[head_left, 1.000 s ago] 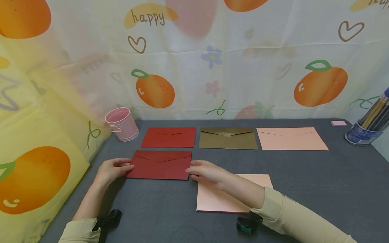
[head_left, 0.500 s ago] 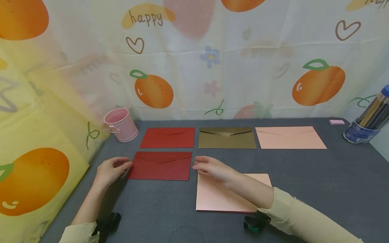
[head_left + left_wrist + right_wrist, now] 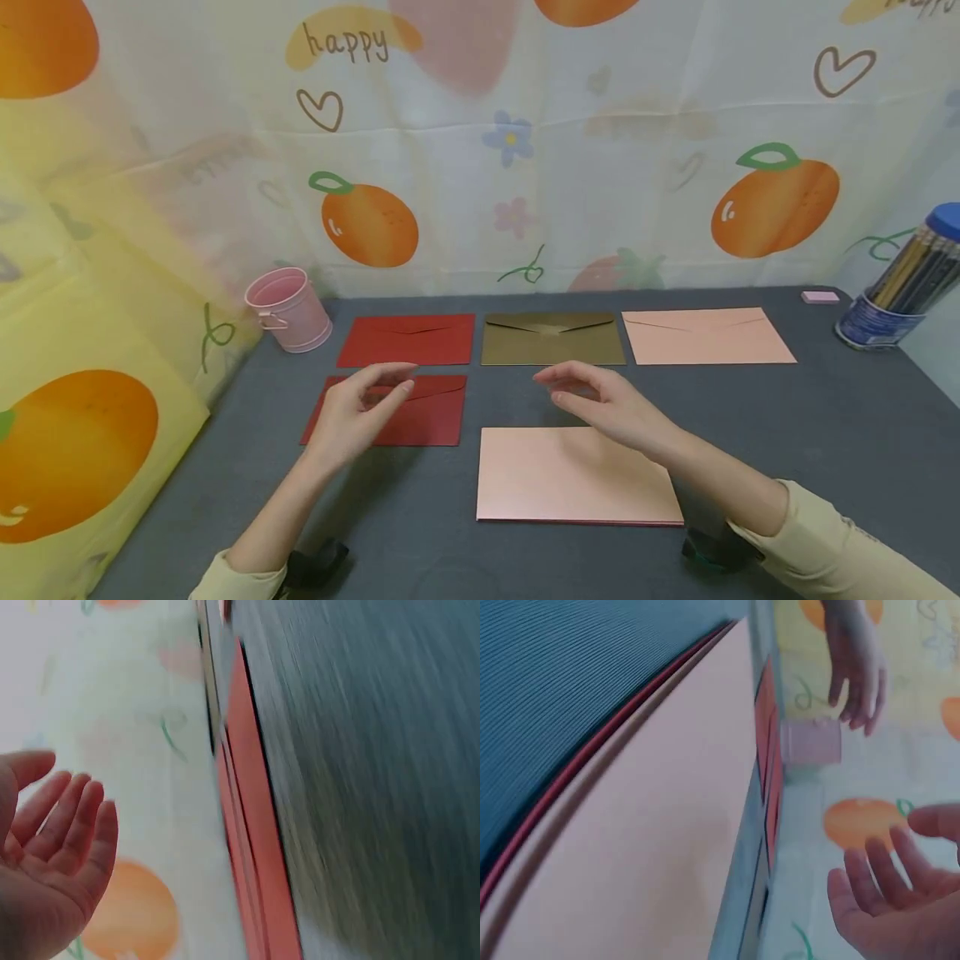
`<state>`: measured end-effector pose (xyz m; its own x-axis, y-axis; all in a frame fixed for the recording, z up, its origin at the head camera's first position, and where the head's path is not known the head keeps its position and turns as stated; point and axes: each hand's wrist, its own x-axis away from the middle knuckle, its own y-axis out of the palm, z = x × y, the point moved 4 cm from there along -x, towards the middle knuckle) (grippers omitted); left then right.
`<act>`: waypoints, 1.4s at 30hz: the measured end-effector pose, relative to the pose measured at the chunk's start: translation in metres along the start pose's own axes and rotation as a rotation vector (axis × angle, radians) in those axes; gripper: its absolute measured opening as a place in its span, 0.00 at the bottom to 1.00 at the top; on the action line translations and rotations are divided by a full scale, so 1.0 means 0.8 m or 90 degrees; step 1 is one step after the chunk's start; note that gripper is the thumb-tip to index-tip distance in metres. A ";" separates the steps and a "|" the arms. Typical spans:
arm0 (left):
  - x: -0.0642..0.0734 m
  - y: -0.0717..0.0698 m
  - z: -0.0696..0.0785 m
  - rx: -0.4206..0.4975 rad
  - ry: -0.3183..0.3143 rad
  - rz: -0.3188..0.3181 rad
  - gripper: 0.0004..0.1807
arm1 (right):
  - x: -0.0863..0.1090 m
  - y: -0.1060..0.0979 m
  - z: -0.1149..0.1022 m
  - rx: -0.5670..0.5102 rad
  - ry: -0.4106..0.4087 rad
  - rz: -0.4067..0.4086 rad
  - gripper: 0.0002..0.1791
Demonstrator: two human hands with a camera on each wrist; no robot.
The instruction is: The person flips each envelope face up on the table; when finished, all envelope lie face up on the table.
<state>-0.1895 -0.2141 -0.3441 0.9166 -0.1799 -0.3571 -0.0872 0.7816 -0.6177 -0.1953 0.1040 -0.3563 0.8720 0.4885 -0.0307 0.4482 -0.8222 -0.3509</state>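
Observation:
My left hand (image 3: 352,417) hovers over the nearer dark red envelope (image 3: 427,417), hiding part of it; its fingers are loosely bent around nothing. My right hand (image 3: 611,408) hangs above the far edge of a stack topped by a pale pink envelope (image 3: 570,479), also holding nothing. In the right wrist view, a dark red edge (image 3: 570,780) shows beneath the pink top of that stack. Along the back lie a red envelope (image 3: 408,337), an olive-gold envelope (image 3: 555,340) and a light pink envelope (image 3: 705,337), side by side with their flaps facing up.
A small pink bucket (image 3: 288,308) stands at the back left. At the back right are a blue cup of pencils (image 3: 892,300) and a small pink eraser (image 3: 820,297). A fruit-print cloth (image 3: 450,200) hangs behind the grey table (image 3: 420,533).
Both hands have let go of the nearer dark red envelope, which stays below the red one. They have lifted and moved right, toward and over the pink stack's side.

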 end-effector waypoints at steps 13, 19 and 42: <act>0.030 0.088 0.060 -0.122 0.110 -0.398 0.42 | 0.077 -0.026 0.026 0.400 -0.171 -0.092 0.23; 0.044 0.110 0.058 -0.162 0.124 -0.504 0.49 | 0.095 -0.026 0.041 0.460 -0.114 -0.172 0.40; 0.042 0.129 0.045 -0.197 0.092 -0.521 0.49 | 0.107 -0.041 0.067 0.437 -0.046 -0.201 0.54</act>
<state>-0.1539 -0.1175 -0.3945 0.6819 -0.7014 0.2075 0.4533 0.1826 -0.8725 -0.1459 0.1882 -0.3972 0.6965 0.7083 0.1148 0.4314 -0.2855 -0.8558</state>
